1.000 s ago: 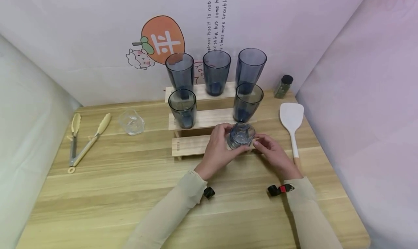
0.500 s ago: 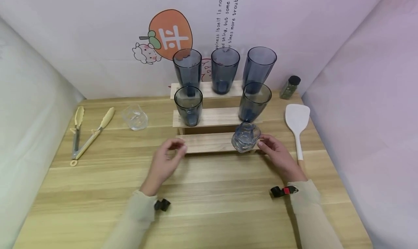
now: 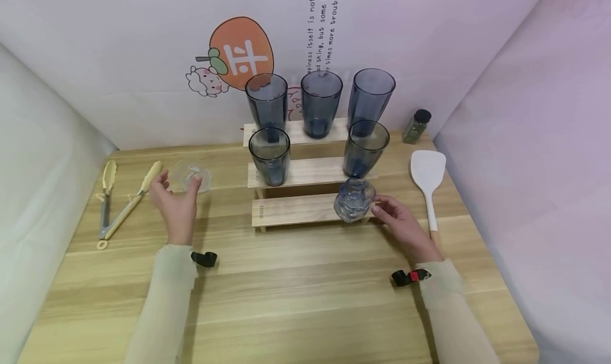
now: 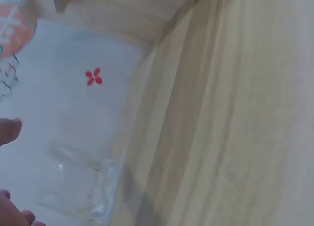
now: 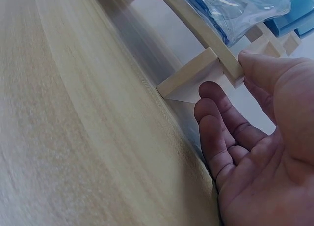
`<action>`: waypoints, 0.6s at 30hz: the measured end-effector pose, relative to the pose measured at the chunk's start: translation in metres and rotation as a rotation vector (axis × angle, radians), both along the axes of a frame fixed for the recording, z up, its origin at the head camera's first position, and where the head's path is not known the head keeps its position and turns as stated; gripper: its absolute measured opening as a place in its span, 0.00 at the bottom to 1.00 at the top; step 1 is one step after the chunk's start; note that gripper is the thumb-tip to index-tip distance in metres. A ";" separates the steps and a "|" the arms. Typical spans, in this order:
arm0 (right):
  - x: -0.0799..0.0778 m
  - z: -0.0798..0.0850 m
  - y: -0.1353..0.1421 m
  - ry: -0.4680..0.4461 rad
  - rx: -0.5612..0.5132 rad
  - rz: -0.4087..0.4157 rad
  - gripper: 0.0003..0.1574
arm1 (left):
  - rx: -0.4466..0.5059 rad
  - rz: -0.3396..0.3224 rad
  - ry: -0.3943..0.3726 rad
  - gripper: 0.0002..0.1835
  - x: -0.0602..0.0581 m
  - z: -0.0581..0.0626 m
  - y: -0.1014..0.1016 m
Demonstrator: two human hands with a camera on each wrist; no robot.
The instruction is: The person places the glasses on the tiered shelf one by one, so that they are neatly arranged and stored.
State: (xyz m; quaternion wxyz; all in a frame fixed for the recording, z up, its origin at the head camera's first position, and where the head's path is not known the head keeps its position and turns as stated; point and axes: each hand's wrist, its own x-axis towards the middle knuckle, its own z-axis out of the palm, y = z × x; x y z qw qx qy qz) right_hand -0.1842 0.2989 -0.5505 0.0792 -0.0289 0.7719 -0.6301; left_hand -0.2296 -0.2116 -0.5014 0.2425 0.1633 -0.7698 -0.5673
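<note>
My left hand (image 3: 175, 207) reaches to a clear tumbler (image 3: 199, 179) at the table's left. Its thumb and fingers are spread on either side of the tumbler. The left wrist view shows the tumbler (image 4: 81, 184) beyond the fingertips, apart from them. My right hand (image 3: 403, 227) grips the right end of a three-step wooden rack (image 3: 296, 210). In the right wrist view the thumb (image 5: 260, 69) lies against the end of the lowest shelf (image 5: 223, 59), with fingers curled below. A faceted clear glass (image 3: 354, 200) stands on that shelf beside the right hand.
Blue-grey tall glasses stand on the upper shelves, three on top (image 3: 321, 106) and two on the middle (image 3: 269, 157). Tongs (image 3: 119, 215) lie at far left. A white spatula (image 3: 427, 173) lies at right, below a black-capped spice jar (image 3: 416, 126).
My left hand has let go of the faceted glass on the lowest shelf and moved left to the clear tumbler. The right hand stays at the rack's end.
</note>
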 end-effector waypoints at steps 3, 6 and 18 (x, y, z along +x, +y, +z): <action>0.001 0.001 0.001 0.006 0.010 -0.005 0.22 | 0.045 -0.046 -0.114 0.51 -0.012 -0.002 -0.003; 0.001 0.001 0.000 0.005 0.015 -0.005 0.23 | 0.072 -0.058 -0.166 0.54 -0.021 -0.006 -0.004; 0.000 0.000 0.000 -0.038 0.004 -0.023 0.25 | 0.072 -0.003 -0.136 0.50 -0.035 -0.015 -0.001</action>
